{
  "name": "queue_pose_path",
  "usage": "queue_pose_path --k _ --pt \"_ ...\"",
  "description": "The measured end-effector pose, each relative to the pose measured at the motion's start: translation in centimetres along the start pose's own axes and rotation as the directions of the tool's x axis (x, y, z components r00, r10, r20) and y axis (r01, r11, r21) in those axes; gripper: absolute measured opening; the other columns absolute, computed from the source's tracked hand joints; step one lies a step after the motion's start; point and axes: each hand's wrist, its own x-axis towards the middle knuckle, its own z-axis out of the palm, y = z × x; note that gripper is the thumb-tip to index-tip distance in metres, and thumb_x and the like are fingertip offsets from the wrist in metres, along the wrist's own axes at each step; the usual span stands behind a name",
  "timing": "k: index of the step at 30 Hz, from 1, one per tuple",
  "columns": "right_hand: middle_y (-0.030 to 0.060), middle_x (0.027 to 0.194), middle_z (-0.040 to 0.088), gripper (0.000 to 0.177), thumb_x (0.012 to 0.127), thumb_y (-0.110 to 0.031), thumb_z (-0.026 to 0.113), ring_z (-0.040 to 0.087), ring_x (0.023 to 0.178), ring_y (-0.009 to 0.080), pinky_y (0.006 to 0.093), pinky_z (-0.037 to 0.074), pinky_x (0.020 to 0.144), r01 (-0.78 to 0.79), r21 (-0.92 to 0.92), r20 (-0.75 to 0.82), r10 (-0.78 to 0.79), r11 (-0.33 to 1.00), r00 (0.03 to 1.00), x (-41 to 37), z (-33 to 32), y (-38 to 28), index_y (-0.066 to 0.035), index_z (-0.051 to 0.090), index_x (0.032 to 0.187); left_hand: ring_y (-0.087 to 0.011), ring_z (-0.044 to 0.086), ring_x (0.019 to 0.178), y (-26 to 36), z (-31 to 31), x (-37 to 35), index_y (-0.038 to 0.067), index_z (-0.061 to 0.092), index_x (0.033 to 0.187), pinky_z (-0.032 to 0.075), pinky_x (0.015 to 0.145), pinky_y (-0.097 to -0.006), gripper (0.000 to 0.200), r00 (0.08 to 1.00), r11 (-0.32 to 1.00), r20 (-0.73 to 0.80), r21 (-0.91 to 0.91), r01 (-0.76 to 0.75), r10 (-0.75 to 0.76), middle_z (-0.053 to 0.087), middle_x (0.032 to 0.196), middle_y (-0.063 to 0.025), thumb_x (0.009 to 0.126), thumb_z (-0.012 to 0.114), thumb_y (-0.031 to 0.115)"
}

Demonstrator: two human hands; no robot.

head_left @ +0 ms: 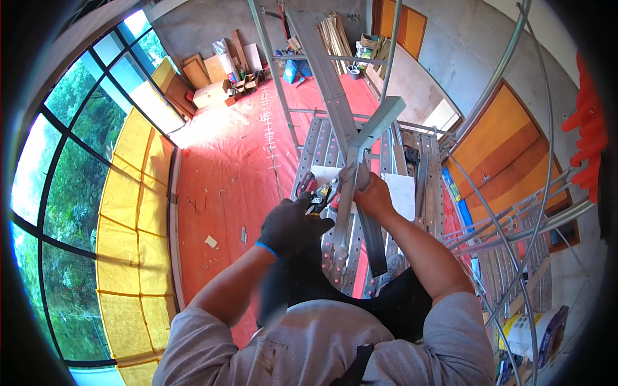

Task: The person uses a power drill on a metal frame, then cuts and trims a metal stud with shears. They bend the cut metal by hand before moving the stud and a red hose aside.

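Shows smooth, dull-sheen grey metal on channel (335, 106), shinier metal on hand tool (321, 199); looks like matt cloth on glove (286, 224) and shirt (335, 328), perforated metal on scaffold deck (313, 138), creased plastic-looking red floor sheeting (219, 206), smooth wood on door (508, 128), matt rough cement on wall (206, 24)

Left hand (293, 220): we wear a dark glove with a blue cuff on it, its fingers wrapped round the snips (319, 199).
Snips: we have their head at the metalwork; whether the blades touch it, we cannot tell.
Right hand (375, 196): ungloved, we grip the long metal channel (329, 96) with it, just below a join.
Short channel (380, 121): we see it slant up to the right from that join.
Platform (433, 206): we have perforated metal planks below our hands, a white board (400, 193) lying on them.
Floor sheeting (219, 206): red, we notice small scraps on it.
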Motion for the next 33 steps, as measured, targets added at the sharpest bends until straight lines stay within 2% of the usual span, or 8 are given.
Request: queue_pose_path --k 5,12,16,19,24,28,31,33 --pt "0.0242 0.100 0.072 0.054 0.072 -0.028 0.084 0.072 0.093 0.0349 0.0421 0.056 0.082 0.005 0.094 -0.019 -0.003 0.996 1.000 1.2 0.1 1.7 0.008 0.066 0.109 -0.0426 0.065 0.088 -0.4 0.7 -1.2 0.011 0.057 0.131 0.050 0.076 -0.0536 0.070 0.951 0.957 -0.285 0.288 -0.036 0.121 0.063 0.094 -0.0220 0.074 0.079 0.045" --pt "0.0184 0.101 0.073 0.063 0.068 -0.033 0.089 0.072 0.091 0.0258 0.0390 0.056 0.082 0.017 0.204 0.072 -0.032 0.979 0.997 1.5 -1.3 1.5 0.008 0.066 0.111 -0.0389 0.061 0.087 -1.6 -1.0 -0.5 0.012 0.057 0.131 0.045 0.079 -0.0531 0.075 0.807 0.850 -0.405 0.482 -0.210 0.430 0.059 0.094 -0.0169 0.066 0.081 0.041" --pt "0.0177 0.100 0.073 0.071 0.062 -0.036 0.092 0.071 0.090 0.0244 0.0378 0.055 0.082 0.052 0.102 0.122 -0.065 0.993 0.990 1.7 -2.6 1.9 0.007 0.066 0.111 -0.0396 0.060 0.089 -2.1 -4.0 0.5 0.014 0.057 0.132 0.045 0.080 -0.0532 0.077 0.817 0.808 -0.348 0.546 -0.222 0.460 0.059 0.096 -0.0173 0.064 0.082 0.039" --pt "0.0176 0.099 0.073 0.076 0.057 -0.041 0.093 0.071 0.090 0.0250 0.0378 0.055 0.083 0.083 0.017 0.123 -0.084 0.996 0.989 2.0 -2.7 2.2 0.007 0.067 0.110 -0.0408 0.062 0.088 -1.4 -6.5 0.5 0.016 0.057 0.131 0.047 0.078 -0.0531 0.077 0.879 0.800 -0.267 0.570 -0.186 0.394 0.060 0.096 -0.0191 0.063 0.085 0.040" --pt "0.0191 0.098 0.073 0.078 0.055 -0.045 0.094 0.072 0.090 0.0269 0.0384 0.055 0.083 0.099 0.010 0.173 -0.099 0.995 0.980 2.1 -2.4 2.1 0.007 0.068 0.107 -0.0413 0.064 0.084 -1.6 -8.0 0.9 0.017 0.058 0.130 0.049 0.075 -0.0523 0.078 0.908 0.816 -0.188 0.532 -0.226 0.373 0.061 0.092 -0.0202 0.062 0.088 0.040" --pt "0.0202 0.099 0.073 0.080 0.054 -0.046 0.094 0.073 0.091 0.0290 0.0386 0.055 0.083 0.106 -0.034 0.187 -0.098 0.994 0.978 2.4 -2.5 2.5 0.006 0.069 0.108 -0.0395 0.063 0.085 -1.4 -8.0 1.1 0.015 0.059 0.129 0.049 0.077 -0.0517 0.077 0.876 0.777 -0.241 0.594 -0.206 0.417 0.061 0.091 -0.0181 0.062 0.088 0.038" --pt "0.0197 0.100 0.074 0.081 0.053 -0.048 0.095 0.073 0.092 0.0300 0.0383 0.056 0.083 0.119 -0.063 0.218 -0.103 0.991 0.971 2.2 -3.1 2.0 0.004 0.069 0.108 -0.0368 0.062 0.088 -1.1 -8.5 0.8 0.015 0.060 0.129 0.047 0.080 -0.0518 0.076 0.804 0.681 -0.265 0.698 -0.221 0.533 0.060 0.092 -0.0153 0.062 0.088 0.037" --pt "0.0192 0.100 0.074 0.081 0.053 -0.049 0.095 0.073 0.092 0.0302 0.0384 0.056 0.083 0.112 -0.104 0.246 -0.083 0.988 0.966 2.1 -3.2 1.8 0.004 0.070 0.109 -0.0355 0.062 0.090 -1.3 -8.8 1.1 0.016 0.061 0.128 0.046 0.083 -0.0520 0.074 0.835 0.690 -0.199 0.673 -0.265 0.514 0.060 0.095 -0.0149 0.062 0.087 0.036"
